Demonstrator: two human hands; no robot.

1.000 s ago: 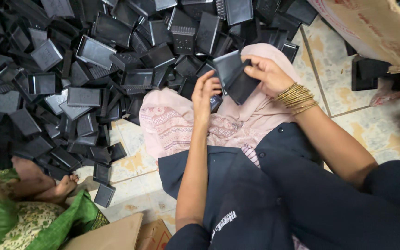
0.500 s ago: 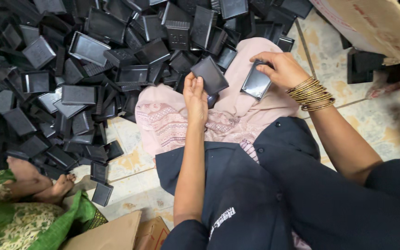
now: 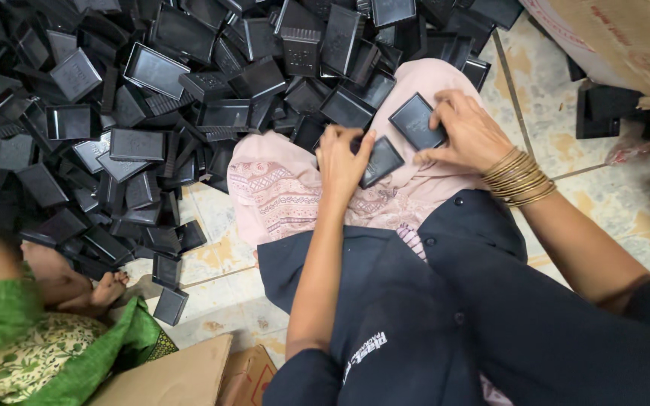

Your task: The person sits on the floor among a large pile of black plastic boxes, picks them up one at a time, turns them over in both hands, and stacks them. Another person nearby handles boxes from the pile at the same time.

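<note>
- The left hand (image 3: 344, 162) was closed over one end of a small black plastic tray (image 3: 380, 161), fingers curled on its upper edge; the tray lay tilted on the pink patterned cloth (image 3: 280, 192) across the person's lap, apparently steadied there.
- The right hand (image 3: 466, 134) held a second black tray (image 3: 414, 122) just to the right of the first, thumb below and fingers pinched on its right edge, flat face up, presumably for a look at it or for pairing.
- The two trays lay close but apart.
- A large heap of like black trays (image 3: 152, 98) covered the tiled floor (image 3: 212, 256) far and left, crowding the lap.
- A cardboard box (image 3: 618, 45) stood far right; another cardboard flap (image 3: 182, 376) lay near.
- A co-worker's bare foot (image 3: 107, 289) and green garment (image 3: 9, 331) occupied the near left.
- Gold bangles (image 3: 517, 179) sat on the right wrist.
</note>
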